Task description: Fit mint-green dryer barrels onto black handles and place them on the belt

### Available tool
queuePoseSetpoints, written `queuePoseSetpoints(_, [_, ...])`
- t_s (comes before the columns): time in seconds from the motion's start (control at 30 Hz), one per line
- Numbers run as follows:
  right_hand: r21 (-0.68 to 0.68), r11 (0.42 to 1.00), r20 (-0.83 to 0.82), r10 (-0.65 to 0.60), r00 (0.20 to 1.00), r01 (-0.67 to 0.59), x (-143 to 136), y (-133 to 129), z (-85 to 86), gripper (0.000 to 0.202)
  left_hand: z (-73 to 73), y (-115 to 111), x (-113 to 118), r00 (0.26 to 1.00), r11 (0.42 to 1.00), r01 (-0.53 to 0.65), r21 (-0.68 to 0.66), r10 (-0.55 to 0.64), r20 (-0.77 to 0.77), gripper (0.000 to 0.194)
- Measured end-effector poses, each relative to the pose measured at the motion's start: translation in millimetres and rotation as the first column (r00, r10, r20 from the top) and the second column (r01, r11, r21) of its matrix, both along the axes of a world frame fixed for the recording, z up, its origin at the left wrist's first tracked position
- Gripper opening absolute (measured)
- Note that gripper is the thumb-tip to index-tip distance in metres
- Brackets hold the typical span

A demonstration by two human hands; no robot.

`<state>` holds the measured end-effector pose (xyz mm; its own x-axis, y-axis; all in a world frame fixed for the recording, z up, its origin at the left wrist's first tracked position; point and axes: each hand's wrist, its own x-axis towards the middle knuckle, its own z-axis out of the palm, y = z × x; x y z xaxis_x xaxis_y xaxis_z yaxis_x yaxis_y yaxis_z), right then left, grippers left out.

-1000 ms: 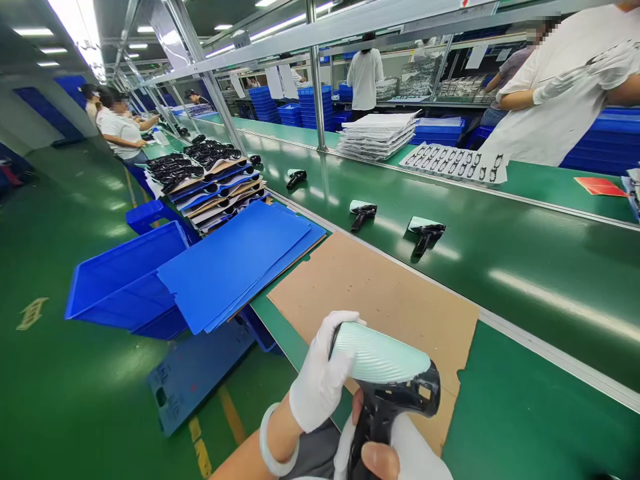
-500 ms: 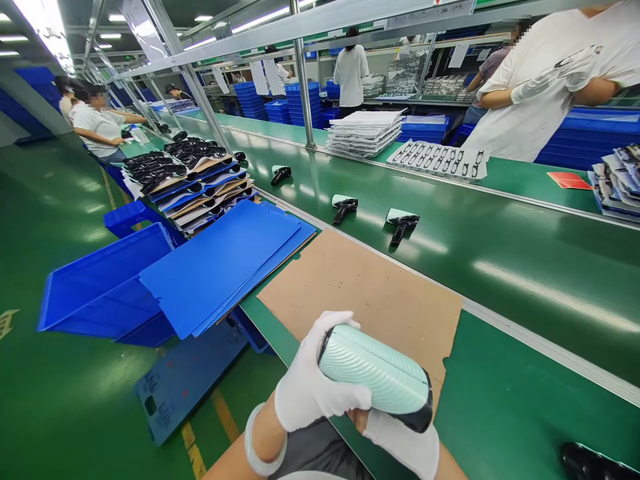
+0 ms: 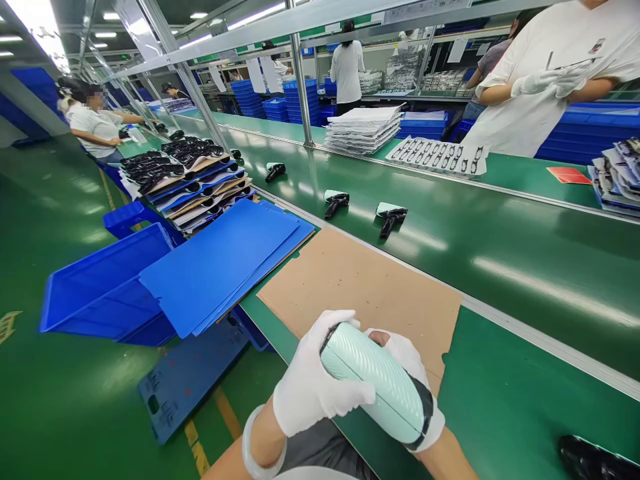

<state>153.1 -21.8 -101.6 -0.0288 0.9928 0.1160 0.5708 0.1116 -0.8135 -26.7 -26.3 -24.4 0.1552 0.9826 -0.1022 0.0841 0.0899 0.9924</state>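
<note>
Hairdryer (image 3: 376,383) is gripped near cardboard (image 3: 360,273) by fingers of left hand (image 3: 310,387); finger state of right hand (image 3: 404,351) cannot be told

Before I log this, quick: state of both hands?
Left hand: closed, holding the mint casing near one end.
Right hand: behind the casing; grip hidden, cannot tell.

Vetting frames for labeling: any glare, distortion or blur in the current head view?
Head view: bright glare streak on the green conveyor belt; overhead lamp blown out, upper left; upper-right worker stretched, wide-angle; mint hair dryer fairly sharp.
</note>
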Motion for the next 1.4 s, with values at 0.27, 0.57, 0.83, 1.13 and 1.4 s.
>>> queuePoseSetpoints(0.27, [0.199,0.978,0.227,0.014,0.974,-0.060,5,6,26.6,0.018,1.9,2,2,0.999,0.995,-0.005,0.100,0.009,-0.034,0.050])
queuePoseSetpoints(0.57, [0.578,0.816,0.361,-0.229,0.904,-0.024,4,26,17.4,0.027,-8.6,1,-4,0.995,0.989,0.079,0.128,-0.072,-0.063,0.076])
queuePoseSetpoints(0.83, [0.584,0.794,0.179,-0.332,0.926,0.172,12,33,12.1,0.028,-2.8,2,-1,0.995,0.991,0.096,0.094,-0.094,-0.030,0.083])
queuePoseSetpoints(1.13, [0.856,0.511,0.318,-0.400,0.860,-0.078,18,23,74.7,0.022,0.2,5,-3,0.992,0.992,0.122,0.042,-0.120,-0.036,0.087])
queuePoseSetpoints(1.4, [0.676,0.737,0.228,-0.200,0.953,-0.007,42,15,-4.6,0.009,-1.8,8,0,0.980,0.975,0.184,0.126,-0.172,-0.102,0.085])
